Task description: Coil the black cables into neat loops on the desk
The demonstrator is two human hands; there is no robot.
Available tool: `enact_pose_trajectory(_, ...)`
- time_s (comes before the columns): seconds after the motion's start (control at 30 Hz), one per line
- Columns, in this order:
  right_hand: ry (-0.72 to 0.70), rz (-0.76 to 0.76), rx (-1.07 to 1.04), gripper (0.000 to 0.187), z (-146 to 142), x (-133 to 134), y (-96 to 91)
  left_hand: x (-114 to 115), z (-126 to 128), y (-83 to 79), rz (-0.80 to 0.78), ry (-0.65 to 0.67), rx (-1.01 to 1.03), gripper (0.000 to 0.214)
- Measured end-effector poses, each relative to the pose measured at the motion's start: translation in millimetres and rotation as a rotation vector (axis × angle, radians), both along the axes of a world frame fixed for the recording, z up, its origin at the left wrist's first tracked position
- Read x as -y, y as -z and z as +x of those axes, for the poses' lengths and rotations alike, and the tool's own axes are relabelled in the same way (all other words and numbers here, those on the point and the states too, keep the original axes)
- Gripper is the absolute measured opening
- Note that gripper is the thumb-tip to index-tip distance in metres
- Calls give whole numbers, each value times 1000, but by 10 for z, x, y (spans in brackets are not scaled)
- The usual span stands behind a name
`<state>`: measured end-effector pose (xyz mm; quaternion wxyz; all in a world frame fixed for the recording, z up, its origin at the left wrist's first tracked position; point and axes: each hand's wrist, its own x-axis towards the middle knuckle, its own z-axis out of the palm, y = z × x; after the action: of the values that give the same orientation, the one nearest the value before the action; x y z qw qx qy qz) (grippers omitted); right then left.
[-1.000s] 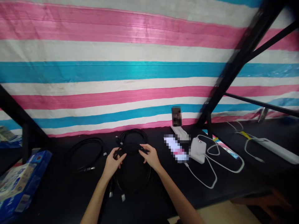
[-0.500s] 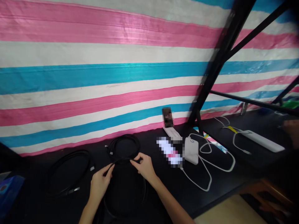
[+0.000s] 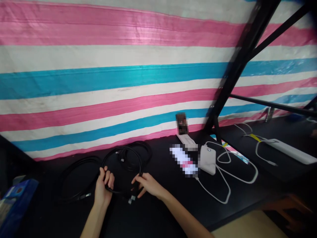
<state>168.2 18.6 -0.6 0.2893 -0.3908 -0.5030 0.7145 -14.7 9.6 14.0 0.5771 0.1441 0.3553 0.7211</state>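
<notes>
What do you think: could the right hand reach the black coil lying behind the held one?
Probably yes: the back coil lies beyond the right hand with its right side uncovered, although the held coil partly crosses in front.

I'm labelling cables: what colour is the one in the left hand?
The looped cable is black; head view.

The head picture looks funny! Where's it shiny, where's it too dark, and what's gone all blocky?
Head view: pale glare on the striped sheet; same head view: the held black cable nearly melts into the dark table; head view again: square blocks cover a bright thing and a darker thing, hiding their details.
</notes>
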Motion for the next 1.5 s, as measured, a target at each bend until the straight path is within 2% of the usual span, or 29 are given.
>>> enact_pose_trajectory(0.1,-19,-63,-51,36,-15,-3,37,-7,38,35,20,25,-16,28)
enact_pose_trajectory(0.3,195,-13,-120,39,28,-95,53,23,199,99,9,100,-564,33)
enact_pose_trajectory(0.5,293,-2,-137,44,43,-131,38,56,340,253,-23,293,-808,53)
enact_pose_trajectory(0.6,313,12,-115,46,56,-150,28,52,354,321,-36,393,-810,53)
enact_pose_trajectory(0.67,319,34,-113,49,61,-163,26,45,348,335,-29,404,-763,54)
enact_pose_trajectory(0.8,318,74,-112,56,62,-180,35,35,337,284,-17,343,-739,54)
enact_pose_trajectory(0.93,349,84,-120,55,70,-185,42,29,329,238,-38,289,-758,53)
enact_pose_trajectory(1.17,313,51,37,46,110,-195,24,-32,270,337,-59,212,-766,56)
enact_pose_trajectory(1.3,413,212,136,41,105,-224,87,-29,287,299,-32,206,-756,55)
enact_pose_trajectory(1.4,459,239,84,41,90,-235,147,3,326,258,-17,196,-781,53)
enact_pose_trajectory(1.5,426,203,22,46,84,-214,155,29,352,268,-3,185,-800,53)
